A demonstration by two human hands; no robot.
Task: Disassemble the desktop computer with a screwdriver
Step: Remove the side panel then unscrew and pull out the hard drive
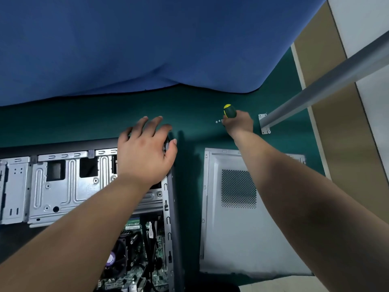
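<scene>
The open computer case (101, 186) is laid on its side on the green table mat (189, 106), and it is taken here as the landmark. Its far right corner is covered by the left hand (145, 152); the fingers are spread and nearly straight, so nothing is clenched, and the palm is rested on the metal drive cage (63, 186) with the thumb lying over the right edge of the case. In the near part of the case the motherboard (136, 249) with a black fan (120, 256) and some cables can be seen.

To the right of the case, apart from it, the removed grey side panel (237, 228) is placed flat on the mat, with its perforated vent (239, 188) turned up. The right forearm is stretched over this panel.

Beyond the panel, farther from the case, the screwdriver (229, 111) is grasped by the right hand (239, 123); the fingers are curled tightly around the green handle with the yellow cap, and the shaft is hidden by the hand. Just to the left of this hand, 3 small screws (219, 121) are seen on the mat.

Further right, a grey metal pole (328, 81) is fixed to the table by a bracket (264, 124). Behind the case, a blue cloth (147, 43) is hung over the far side.
</scene>
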